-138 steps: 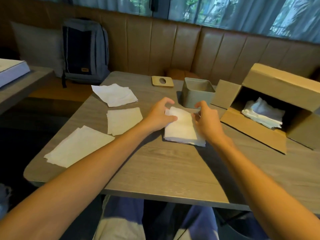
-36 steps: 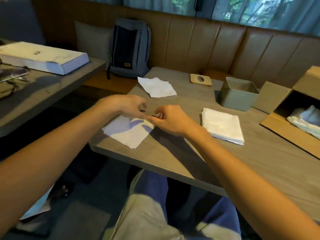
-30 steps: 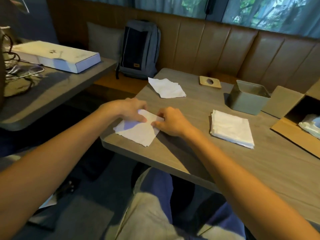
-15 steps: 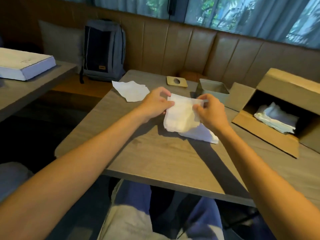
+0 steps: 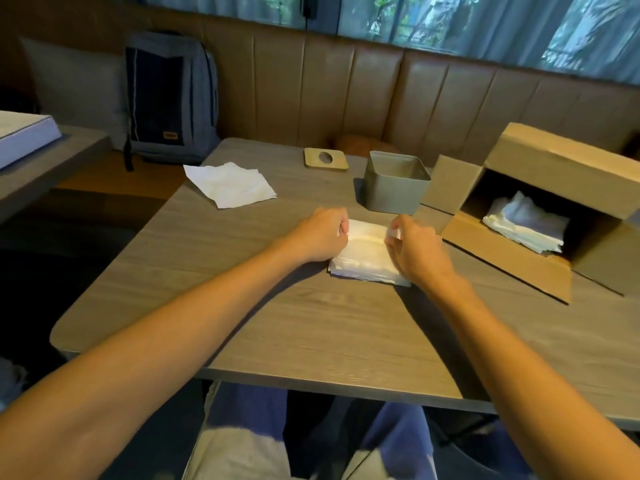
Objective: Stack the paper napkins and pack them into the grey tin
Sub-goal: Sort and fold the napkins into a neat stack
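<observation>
White napkin stack [image 5: 365, 256]: centre of frame, flat on the wooden table [image 5: 311, 327], just below the grey tin [image 5: 396, 183].
Left hand [image 5: 320, 235]: fingers curled on the stack's left edge.
Right hand [image 5: 414, 251]: pinching the top napkin's right edge.
Loose napkins [image 5: 230, 185]: upper left.
Cardboard box [image 5: 540, 202]: right, napkins inside.

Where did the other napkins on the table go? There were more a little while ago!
Both hands gathered the two napkin piles at the near left and laid them onto the napkin stack in front of the grey tin. The left hand and right hand now hold its edges. The loose napkins at the far left, the tin and the cardboard box stayed put.
</observation>
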Demonstrator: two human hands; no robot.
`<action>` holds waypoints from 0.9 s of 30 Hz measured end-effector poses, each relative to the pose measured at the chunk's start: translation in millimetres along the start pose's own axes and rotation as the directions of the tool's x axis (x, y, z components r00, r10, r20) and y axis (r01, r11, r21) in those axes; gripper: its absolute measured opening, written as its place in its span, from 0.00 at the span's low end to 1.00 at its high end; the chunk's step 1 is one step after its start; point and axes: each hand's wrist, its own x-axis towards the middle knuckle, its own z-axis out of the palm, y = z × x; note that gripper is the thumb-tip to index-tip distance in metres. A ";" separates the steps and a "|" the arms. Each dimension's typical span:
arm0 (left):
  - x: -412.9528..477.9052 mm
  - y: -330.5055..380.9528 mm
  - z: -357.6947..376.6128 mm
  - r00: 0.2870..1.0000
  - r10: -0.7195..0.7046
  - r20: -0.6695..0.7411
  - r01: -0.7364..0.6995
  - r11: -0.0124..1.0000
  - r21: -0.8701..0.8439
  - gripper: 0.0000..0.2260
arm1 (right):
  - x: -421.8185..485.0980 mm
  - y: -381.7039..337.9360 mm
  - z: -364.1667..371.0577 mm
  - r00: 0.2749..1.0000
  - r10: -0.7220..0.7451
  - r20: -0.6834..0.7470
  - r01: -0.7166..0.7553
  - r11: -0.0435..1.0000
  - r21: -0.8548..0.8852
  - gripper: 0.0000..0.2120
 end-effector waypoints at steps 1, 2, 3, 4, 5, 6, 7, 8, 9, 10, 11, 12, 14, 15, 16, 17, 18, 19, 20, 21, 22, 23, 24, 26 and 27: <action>-0.4 -2.3 -2.4 1.000 0.005 0.023 -0.005 1.000 0.018 0.01 | 0.6 -0.4 -2.4 1.000 -0.025 -0.018 0.024 0.998 -0.065 0.13; -1.1 -3.8 -6.9 0.999 0.005 0.032 -0.005 1.000 0.020 0.01 | 2.7 -1.8 -6.5 0.998 -0.047 -0.038 0.043 0.994 -0.101 0.15; -1.7 -6.1 -13.6 1.000 -0.005 0.027 0.005 1.000 0.009 0.03 | 6.2 -4.8 -11.1 0.996 -0.066 -0.053 0.059 0.992 -0.113 0.16; -2.9 -9.1 -22.6 1.000 -0.023 0.003 0.023 1.000 -0.015 0.05 | 11.0 -10.2 -15.9 0.994 -0.083 -0.069 0.076 0.992 -0.102 0.16; -3.8 -14.4 -33.0 0.998 -0.048 -0.039 0.047 0.998 -0.036 0.06 | 16.9 -17.7 -20.1 0.992 -0.099 -0.075 0.093 0.993 -0.070 0.16; -5.3 -21.0 -44.6 0.993 -0.071 -0.092 0.067 0.997 -0.043 0.07 | 23.3 -27.9 -23.3 0.990 -0.118 -0.073 0.117 0.993 -0.018 0.16; -6.8 -29.3 -57.1 0.984 -0.095 -0.151 0.091 0.995 -0.034 0.08 | 29.8 -39.4 -24.9 0.988 -0.144 -0.060 0.147 0.988 0.043 0.15; -7.8 -39.3 -69.4 0.968 -0.121 -0.221 0.120 0.993 -0.020 0.08 | 36.7 -52.6 -25.0 0.983 -0.180 -0.041 0.183 0.978 0.100 0.15; -8.9 -50.0 -81.6 0.944 -0.151 -0.295 0.157 0.988 -0.005 0.08 | 43.5 -67.0 -23.4 0.977 -0.213 -0.013 0.213 0.966 0.150 0.14; -10.0 -60.8 -93.0 0.912 -0.182 -0.367 0.198 0.980 0.006 0.08 | 49.9 -81.8 -20.8 0.971 -0.237 0.020 0.229 0.954 0.191 0.14; -11.1 -72.0 -103.4 0.876 -0.212 -0.433 0.240 0.971 0.010 0.08 | 56.5 -96.7 -16.6 0.966 -0.251 0.057 0.233 0.947 0.224 0.15; -12.5 -81.8 -112.6 0.840 -0.244 -0.485 0.282 0.959 0.006 0.07 | 63.7 -111.2 -11.1 0.961 -0.259 0.093 0.229 0.941 0.249 0.15; -14.4 -100.6 -126.7 0.783 -0.303 -0.543 0.368 0.930 0.012 0.06 | 77.5 -136.8 2.3 0.950 -0.274 0.150 0.222 0.930 0.294 0.14; -14.3 -110.6 -131.3 0.773 -0.326 -0.544 0.406 0.913 0.029 0.07 | 84.5 -148.0 9.9 0.946 -0.275 0.170 0.212 0.925 0.316 0.14; -14.3 -119.9 -134.6 0.774 -0.351 -0.527 0.440 0.897 0.049 0.09 | 91.0 -158.1 17.4 0.945 -0.270 0.186 0.199 0.922 0.332 0.13; -13.8 -128.8 -136.8 0.780 -0.379 -0.497 0.468 0.882 0.062 0.12 | 97.0 -166.9 24.6 0.946 -0.258 0.198 0.182 0.924 0.336 0.13; -12.7 -137.2 -138.3 0.784 -0.409 -0.466 0.490 0.870 0.060 0.14 | 103.0 -174.8 31.4 0.949 -0.239 0.204 0.163 0.930 0.330 0.13; -11.0 -145.0 -138.7 0.784 -0.443 -0.435 0.508 0.861 0.040 0.16 | 109.2 -181.6 38.7 0.953 -0.218 0.209 0.143 0.935 0.324 0.14; -9.3 -152.0 -138.7 0.782 -0.473 -0.407 0.519 0.855 0.005 0.19 | 115.1 -187.8 45.8 0.957 -0.192 0.218 0.116 0.940 0.320 0.15; -7.0 -157.7 -137.8 0.778 -0.500 -0.380 0.527 0.849 -0.040 0.21 | 120.8 -192.8 52.5 0.959 -0.166 0.230 0.088 0.945 0.316 0.16; -5.1 -161.3 -136.7 0.773 -0.525 -0.356 0.535 0.841 -0.081 0.23 | 125.6 -197.5 58.5 0.960 -0.144 0.242 0.064 0.948 0.311 0.18; -3.0 -164.5 -135.6 0.765 -0.545 -0.343 0.541 0.833 -0.119 0.26 | 130.0 -201.9 64.2 0.960 -0.130 0.247 0.050 0.951 0.306 0.19; -1.0 -166.1 -135.0 0.752 -0.564 -0.340 0.546 0.823 -0.158 0.27 | 133.6 -206.2 69.5 0.962 -0.117 0.246 0.039 0.953 0.301 0.20; 5.0 -166.8 -136.7 0.712 -0.613 -0.344 0.540 0.790 -0.291 0.29 | 139.4 -214.7 77.5 0.966 -0.106 0.234 0.036 0.959 0.282 0.23; 7.9 -166.7 -138.7 0.689 -0.642 -0.337 0.531 0.763 -0.369 0.30 | 142.0 -218.8 80.7 0.967 -0.109 0.229 0.048 0.965 0.258 0.24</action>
